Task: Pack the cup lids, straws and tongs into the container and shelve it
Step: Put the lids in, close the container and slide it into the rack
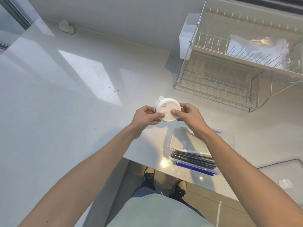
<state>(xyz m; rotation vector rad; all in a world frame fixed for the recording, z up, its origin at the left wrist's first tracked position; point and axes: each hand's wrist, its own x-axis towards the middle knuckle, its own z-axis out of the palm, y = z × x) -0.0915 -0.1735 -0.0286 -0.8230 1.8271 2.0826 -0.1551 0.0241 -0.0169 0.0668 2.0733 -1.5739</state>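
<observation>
One view only, from a camera worn on the head, wide-angle, looking forward and steeply down over a white counter (68, 99). Straight lines bow toward the edges. Both forearms run in from the bottom corners and meet near the middle, where the left hand (145, 117) and right hand (188, 114) hold the lids (166, 109) close below the lens. The container (199, 150) lies just right of centre, nearer the body. The wire rack (229, 66) fills the upper right, farther off. The person's torso and shoes show at the bottom edge, past the counter's front edge
</observation>
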